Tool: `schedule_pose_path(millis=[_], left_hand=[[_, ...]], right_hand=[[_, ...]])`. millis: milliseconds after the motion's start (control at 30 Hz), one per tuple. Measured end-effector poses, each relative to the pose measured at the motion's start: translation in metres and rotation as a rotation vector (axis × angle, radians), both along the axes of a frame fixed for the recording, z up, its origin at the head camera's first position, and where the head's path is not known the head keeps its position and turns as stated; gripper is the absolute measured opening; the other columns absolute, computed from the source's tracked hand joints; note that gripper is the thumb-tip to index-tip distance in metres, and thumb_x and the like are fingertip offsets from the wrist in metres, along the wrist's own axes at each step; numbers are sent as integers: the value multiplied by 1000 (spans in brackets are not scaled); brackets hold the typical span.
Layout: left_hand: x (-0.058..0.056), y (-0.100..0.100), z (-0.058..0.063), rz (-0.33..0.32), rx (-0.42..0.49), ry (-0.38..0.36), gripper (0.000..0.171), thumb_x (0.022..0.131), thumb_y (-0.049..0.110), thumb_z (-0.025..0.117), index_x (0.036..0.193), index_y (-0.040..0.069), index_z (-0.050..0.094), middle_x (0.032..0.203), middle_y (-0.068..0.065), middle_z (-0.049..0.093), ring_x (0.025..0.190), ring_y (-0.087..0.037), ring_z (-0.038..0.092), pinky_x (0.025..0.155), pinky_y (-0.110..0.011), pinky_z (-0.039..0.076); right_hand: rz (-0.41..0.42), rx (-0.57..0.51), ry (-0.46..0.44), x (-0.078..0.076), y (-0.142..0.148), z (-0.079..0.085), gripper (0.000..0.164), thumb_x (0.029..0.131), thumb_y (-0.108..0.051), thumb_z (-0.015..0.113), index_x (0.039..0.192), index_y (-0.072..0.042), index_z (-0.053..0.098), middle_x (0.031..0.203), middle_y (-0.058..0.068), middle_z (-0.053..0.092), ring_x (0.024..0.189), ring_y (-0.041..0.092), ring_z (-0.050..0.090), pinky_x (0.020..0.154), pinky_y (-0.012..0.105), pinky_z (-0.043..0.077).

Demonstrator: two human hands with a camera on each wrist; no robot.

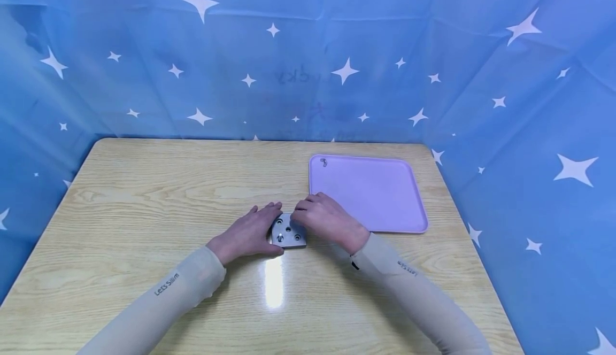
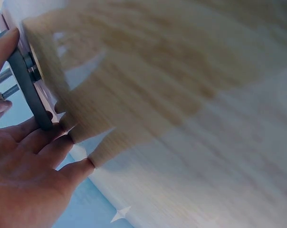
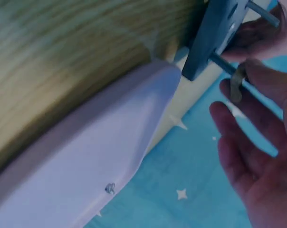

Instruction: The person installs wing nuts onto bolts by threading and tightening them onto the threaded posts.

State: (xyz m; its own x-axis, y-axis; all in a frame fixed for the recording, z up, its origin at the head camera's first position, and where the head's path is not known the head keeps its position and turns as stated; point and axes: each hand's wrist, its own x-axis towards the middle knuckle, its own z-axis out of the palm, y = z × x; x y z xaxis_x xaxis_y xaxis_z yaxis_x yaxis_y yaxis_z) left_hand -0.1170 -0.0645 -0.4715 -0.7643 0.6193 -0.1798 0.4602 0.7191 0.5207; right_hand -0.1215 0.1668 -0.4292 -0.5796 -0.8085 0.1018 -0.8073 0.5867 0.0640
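A small grey metal plate [image 1: 289, 230] with several holes lies on the table, bolts standing up from it. My left hand [image 1: 248, 232] grips it, thumb at the near edge and fingers at the far corner. In the left wrist view the plate [image 2: 28, 88] appears edge-on between thumb and fingertips, bolt heads on its underside. My right hand [image 1: 327, 218] is over the plate's right side, its fingertips hidden from the head view. In the right wrist view its thumb and index finger pinch a wing nut [image 3: 236, 88] at the end of a threaded bolt [image 3: 223, 62].
To the right is a shallow purple tray [image 1: 375, 194], its near left corner close to my right hand. Another wing nut [image 3: 110, 188] lies in the tray's far left corner. A blue star-patterned curtain [image 1: 269, 77] hangs behind and beside the wood-grain table [image 1: 168, 194].
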Motion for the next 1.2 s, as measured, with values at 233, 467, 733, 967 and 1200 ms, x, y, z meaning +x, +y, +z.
schedule_pose_path(millis=[233,467,733,967,1200], left_hand=[[0,1,-1,-1,5,7,96,79,47,87,151,-1,47,164,-16,38,153,-32,32,125,-56,24],[-1,1,-1,4,4,11,96,78,46,88,150,-2,48,163,-17,39,152,-32,33,125,-56,24],[-2,0,0,-6,-9,8,96,79,47,88,151,-2,47,163,-16,38,153,-32,32,125,-56,24],[-1,-1,1,-4,-1,12,97,79,46,87,152,-2,46,163,-16,39,153,-32,32,125,-56,24],[-1,0,0,-8,0,5,95,80,47,86,152,-2,46,164,-16,37,153,-33,32,125,-55,23]], right_hand=[[-197,-78,-37,5,-15,-8,12,100,-18,70,91,-10,73,76,0,71,65,15,64,63,34,54],[-325,-171,-96,9,-22,-11,18,98,-16,71,82,-9,68,68,0,66,56,14,59,54,34,52],[-238,-187,-161,6,-7,8,46,98,-31,73,132,-2,65,115,10,73,105,25,69,91,43,57],[12,47,-118,0,8,15,47,94,-8,73,139,-21,66,149,-3,59,140,25,50,103,49,50],[47,62,-30,-2,10,11,37,96,-8,71,131,-20,72,138,-5,67,132,19,56,100,41,51]])
